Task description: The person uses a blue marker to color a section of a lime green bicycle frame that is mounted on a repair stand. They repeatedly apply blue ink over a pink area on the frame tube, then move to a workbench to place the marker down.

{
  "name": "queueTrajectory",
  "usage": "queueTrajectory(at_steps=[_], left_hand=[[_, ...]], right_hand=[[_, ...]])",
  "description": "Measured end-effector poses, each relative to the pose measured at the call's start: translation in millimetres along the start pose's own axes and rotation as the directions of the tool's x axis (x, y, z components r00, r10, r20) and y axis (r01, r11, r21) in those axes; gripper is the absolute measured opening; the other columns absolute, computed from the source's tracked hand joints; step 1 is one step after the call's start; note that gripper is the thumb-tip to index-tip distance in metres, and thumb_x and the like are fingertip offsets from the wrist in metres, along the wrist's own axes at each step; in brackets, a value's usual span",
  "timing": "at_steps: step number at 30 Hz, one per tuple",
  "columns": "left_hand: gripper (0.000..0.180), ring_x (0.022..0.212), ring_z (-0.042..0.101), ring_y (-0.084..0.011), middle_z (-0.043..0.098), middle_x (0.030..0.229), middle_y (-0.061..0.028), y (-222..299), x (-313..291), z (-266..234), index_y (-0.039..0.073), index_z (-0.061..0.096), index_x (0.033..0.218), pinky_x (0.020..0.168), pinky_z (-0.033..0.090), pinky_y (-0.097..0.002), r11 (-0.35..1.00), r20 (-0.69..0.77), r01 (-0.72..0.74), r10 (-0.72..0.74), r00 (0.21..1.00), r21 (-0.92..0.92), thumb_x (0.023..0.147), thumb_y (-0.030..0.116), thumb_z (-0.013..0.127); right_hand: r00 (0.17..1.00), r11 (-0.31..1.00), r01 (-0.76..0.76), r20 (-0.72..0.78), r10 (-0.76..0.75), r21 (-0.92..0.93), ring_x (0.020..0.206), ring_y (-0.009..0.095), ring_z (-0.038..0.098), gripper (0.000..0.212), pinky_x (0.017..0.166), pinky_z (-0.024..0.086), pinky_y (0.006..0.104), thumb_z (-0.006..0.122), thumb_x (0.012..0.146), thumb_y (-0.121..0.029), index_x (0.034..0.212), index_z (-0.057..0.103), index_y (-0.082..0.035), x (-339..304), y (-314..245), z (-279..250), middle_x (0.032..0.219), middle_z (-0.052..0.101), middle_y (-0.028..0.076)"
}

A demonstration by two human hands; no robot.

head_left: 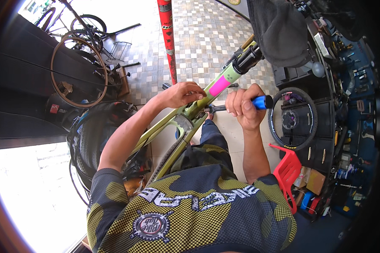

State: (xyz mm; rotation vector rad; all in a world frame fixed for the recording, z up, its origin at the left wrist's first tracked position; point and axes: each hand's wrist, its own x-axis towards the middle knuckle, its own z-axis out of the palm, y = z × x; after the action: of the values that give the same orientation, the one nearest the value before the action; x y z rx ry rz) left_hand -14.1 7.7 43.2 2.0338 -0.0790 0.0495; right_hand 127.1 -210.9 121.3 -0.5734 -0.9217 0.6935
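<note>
The right hand (243, 106) is closed around a blue-handled wrench (240, 105), its dark shaft pointing toward nine o'clock into the olive-green bicycle frame (190, 116). The left hand (182, 93) grips the frame's tube from above, at ten o'clock of the tool tip. The tool is seated on its fitting, so the bolt work looks under way, not finished. A small wheel (292, 119) leans at three o'clock.

A: What carries everything here?

B: A tiled floor (207, 38), patterned past the left hand (182, 93), plain under the right hand (242, 107).

A: What stands on it?

B: 1 red plastic chair (288, 168) below the right hand, 1 small wheel (292, 119) just right of it, and spare rims (78, 71) far left of the left hand.
</note>
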Motion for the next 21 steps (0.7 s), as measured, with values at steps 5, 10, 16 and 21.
queueTrajectory(at_steps=[5, 10, 16, 21], left_hand=[[0.042, 0.097, 0.069, -0.0159, 0.077, 0.112, -0.01, 34.1, 0.0, -1.0, 0.005, 0.065, 0.144, 0.089, 0.055, -0.0359, 0.958, 0.194, 0.206, -0.167, 0.967, -0.201, 0.103, 0.014, 0.069], [0.028, 0.084, 0.075, -0.0216, 0.078, 0.088, -0.0117, 16.4, -12.5, 10.5, 0.001, 0.073, 0.122, 0.079, 0.057, -0.0399, 0.966, -0.09, 0.258, -0.259, 0.962, -0.025, 0.096, 0.011, 0.076], [0.039, 0.083, 0.078, -0.0306, 0.078, 0.087, -0.0178, 14.9, -18.0, 19.7, 0.003, 0.075, 0.123, 0.077, 0.058, -0.0435, 0.943, -0.197, 0.333, -0.33, 0.923, -0.019, 0.091, 0.024, 0.081], [0.041, 0.095, 0.077, -0.0409, 0.079, 0.098, -0.021, 17.4, -17.4, 13.5, 0.001, 0.075, 0.124, 0.085, 0.059, -0.0488, 0.946, -0.173, 0.301, -0.279, 0.945, 0.118, 0.091, 0.024, 0.079]], right_hand=[[0.974, 0.996, 0.007, 0.228, 0.014, -0.093, 0.056, 0.016, 0.056, 0.025, 0.054, 0.045, 0.0332, 0.077, 0.095, -0.01, 0.081, 0.058, -0.003, 24.5, 2.8, 9.5, 0.066, 0.061, 0.005], [0.92, 0.643, 0.163, 0.35, 0.175, -0.749, 0.071, 0.021, 0.065, 0.024, 0.067, 0.053, 0.0356, 0.082, 0.097, -0.021, 0.093, 0.068, -0.001, 65.9, -2.8, 33.5, 0.08, 0.067, 0.007], [0.922, 0.473, -0.054, 0.138, 0.362, -0.879, 0.077, 0.014, 0.069, 0.03, 0.071, 0.056, 0.0317, 0.087, 0.095, -0.027, 0.106, 0.072, -0.003, 62.0, -25.5, 31.9, 0.089, 0.071, 0.009], [0.865, 0.513, -0.119, 0.165, 0.473, -0.85, 0.085, 0.012, 0.074, 0.028, 0.074, 0.06, 0.03, 0.087, 0.092, -0.008, 0.111, 0.067, -0.001, 70.0, -34.9, 21.3, 0.095, 0.076, 0.008]])
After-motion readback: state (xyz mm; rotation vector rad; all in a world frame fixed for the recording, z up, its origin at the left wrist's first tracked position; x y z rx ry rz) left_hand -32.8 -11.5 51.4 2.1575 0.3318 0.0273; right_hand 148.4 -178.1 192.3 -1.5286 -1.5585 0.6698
